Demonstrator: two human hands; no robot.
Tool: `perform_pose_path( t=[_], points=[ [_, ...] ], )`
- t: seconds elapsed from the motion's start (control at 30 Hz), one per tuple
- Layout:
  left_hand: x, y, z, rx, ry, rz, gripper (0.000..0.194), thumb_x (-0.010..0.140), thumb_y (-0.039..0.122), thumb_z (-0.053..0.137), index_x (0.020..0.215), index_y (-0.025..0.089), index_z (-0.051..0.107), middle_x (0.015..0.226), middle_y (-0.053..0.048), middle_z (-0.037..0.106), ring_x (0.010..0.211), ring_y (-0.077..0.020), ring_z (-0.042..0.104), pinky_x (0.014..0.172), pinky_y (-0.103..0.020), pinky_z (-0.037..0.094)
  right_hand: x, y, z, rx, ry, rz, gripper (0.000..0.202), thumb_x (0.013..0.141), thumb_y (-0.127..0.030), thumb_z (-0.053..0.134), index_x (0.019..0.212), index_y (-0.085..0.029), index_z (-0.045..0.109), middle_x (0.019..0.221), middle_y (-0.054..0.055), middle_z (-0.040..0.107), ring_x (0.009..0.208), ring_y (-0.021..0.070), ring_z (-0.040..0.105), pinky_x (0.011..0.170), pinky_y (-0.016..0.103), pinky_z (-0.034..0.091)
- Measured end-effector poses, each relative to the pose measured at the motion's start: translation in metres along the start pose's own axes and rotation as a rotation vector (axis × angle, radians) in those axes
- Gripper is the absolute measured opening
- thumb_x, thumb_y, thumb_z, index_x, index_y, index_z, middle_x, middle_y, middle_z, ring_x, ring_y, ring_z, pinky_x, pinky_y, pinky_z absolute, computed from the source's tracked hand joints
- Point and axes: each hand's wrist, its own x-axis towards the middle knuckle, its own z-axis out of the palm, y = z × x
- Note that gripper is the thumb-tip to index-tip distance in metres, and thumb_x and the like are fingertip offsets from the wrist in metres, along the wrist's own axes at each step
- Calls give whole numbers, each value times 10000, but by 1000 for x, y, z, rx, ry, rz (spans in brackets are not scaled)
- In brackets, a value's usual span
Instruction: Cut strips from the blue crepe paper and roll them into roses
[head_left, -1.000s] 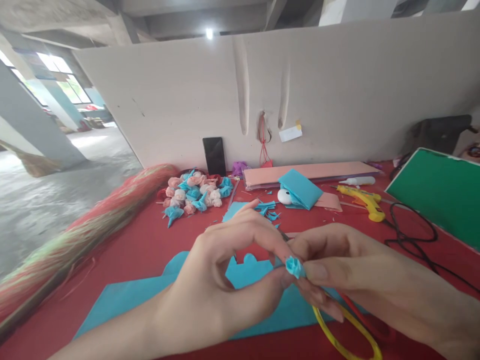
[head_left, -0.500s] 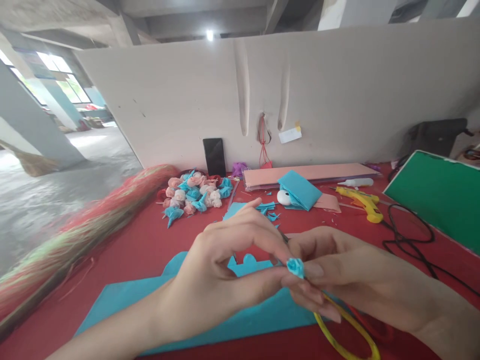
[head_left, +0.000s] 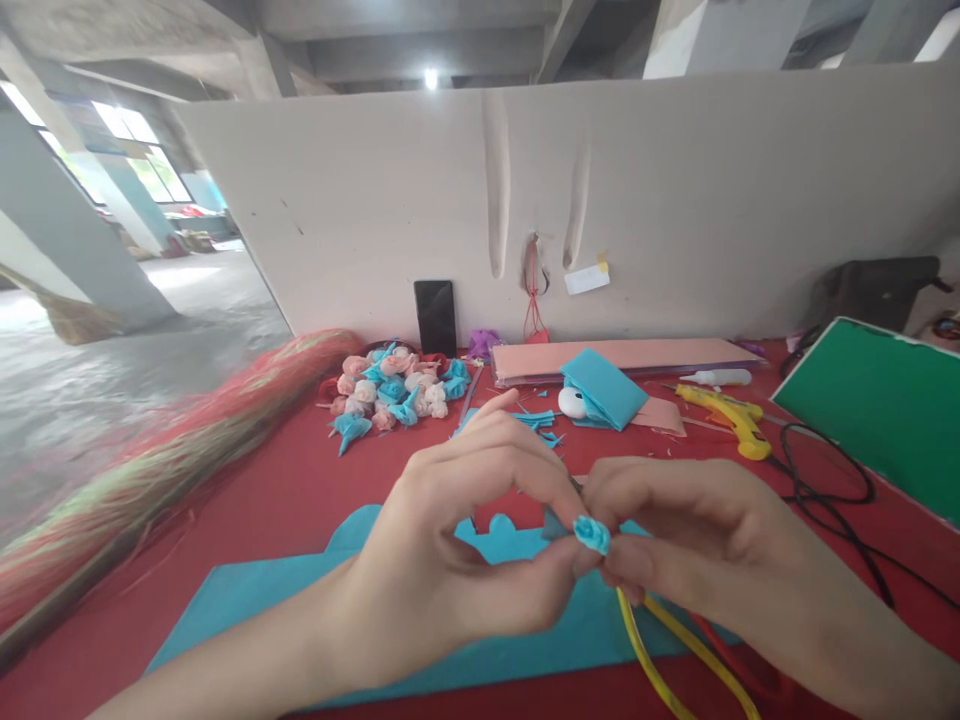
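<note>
A small rolled blue paper flower (head_left: 592, 535) is pinched between the fingertips of both hands. My left hand (head_left: 472, 530) has thumb and forefinger closed on its left side, with the other fingers raised. My right hand (head_left: 697, 530) grips its right side. Yellow-handled scissors (head_left: 645, 650) hang under my right hand; the fingers hide how they are held. Below both hands lies a large blue paper sheet (head_left: 262, 610) with a cut, wavy upper edge.
Behind sit a pile of paper flowers (head_left: 394, 385), a phone (head_left: 436, 316), a folded blue packet (head_left: 606, 388) and pink paper (head_left: 622, 355). At right are a yellow glue gun (head_left: 731, 415), black cable (head_left: 825, 490) and green board (head_left: 885, 410). Straw bundle (head_left: 172, 470) at left.
My right hand's fingers have shifted around the flower, its lower fingers now more tucked in. The scissor handles have swung a little left. The view has moved slightly.
</note>
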Motion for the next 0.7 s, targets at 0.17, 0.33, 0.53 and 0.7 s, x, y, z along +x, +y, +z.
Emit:
perform_pose_path(
  t=[0.17, 0.33, 0.53, 0.7],
  points=[
    [-2, 6, 0, 9, -7, 43, 113, 741, 57, 691, 806, 142, 652, 726, -14, 638, 697, -129, 566, 666, -260, 494, -4, -4, 2, -213, 123, -283, 98, 803, -170, 673, 758, -257, 669, 710, -53, 676, 648, 92, 648, 589, 132, 530],
    [0, 13, -7, 40, 18, 78, 91, 825, 77, 620, 869, 137, 672, 780, -18, 658, 745, -120, 596, 709, -229, 515, -5, -5, -5, -296, 144, -440, 106, 879, -224, 606, 799, -262, 663, 737, -45, 671, 649, 91, 631, 619, 140, 552],
    [0, 13, -11, 51, 59, 67, 86, 814, 62, 626, 836, 121, 684, 764, -11, 652, 748, -101, 602, 761, -195, 504, 0, -8, -10, -336, 68, -656, 143, 911, -238, 570, 804, -189, 652, 739, -21, 657, 637, 76, 622, 697, 161, 547],
    [-7, 19, -9, -55, -122, -15, 218, 886, 309, 581, 984, 127, 653, 902, -35, 640, 851, -128, 619, 836, -201, 519, 4, -11, -5, -618, 97, -862, 237, 930, -186, 538, 731, -130, 653, 705, -23, 647, 612, 66, 625, 883, 232, 492]
  ],
)
